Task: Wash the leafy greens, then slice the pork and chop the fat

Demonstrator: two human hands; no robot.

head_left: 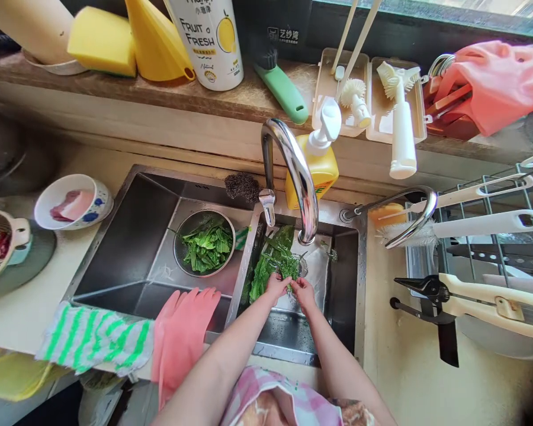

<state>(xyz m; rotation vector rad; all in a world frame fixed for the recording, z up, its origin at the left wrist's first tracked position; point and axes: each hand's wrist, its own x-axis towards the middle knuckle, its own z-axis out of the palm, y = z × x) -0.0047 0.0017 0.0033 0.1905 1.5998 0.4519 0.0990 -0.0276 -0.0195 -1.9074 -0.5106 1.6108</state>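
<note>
Both hands are over the right basin (344, 284) of a steel sink. My left hand (276, 286) has its fingers closed on a bunch of leafy greens (284, 251). Close beside it, my right hand (302, 292) pinches the lower end of the same greens, fingertips nearly touching those of the left. More long leaves (260, 275) lie along the basin's left side, partly under the bunch. The chrome faucet (293, 160) arches above. In the left basin (115, 254) stands a round metal bowl of torn green leaves (208, 245).
Pink rubber gloves (182, 331) and a striped cloth (100, 337) hang over the front edge. A yellow soap bottle (322, 171) stands behind the faucet. At right are a wire rack (488, 219) and shears (475, 302); at left, a bowl of meat (73, 204).
</note>
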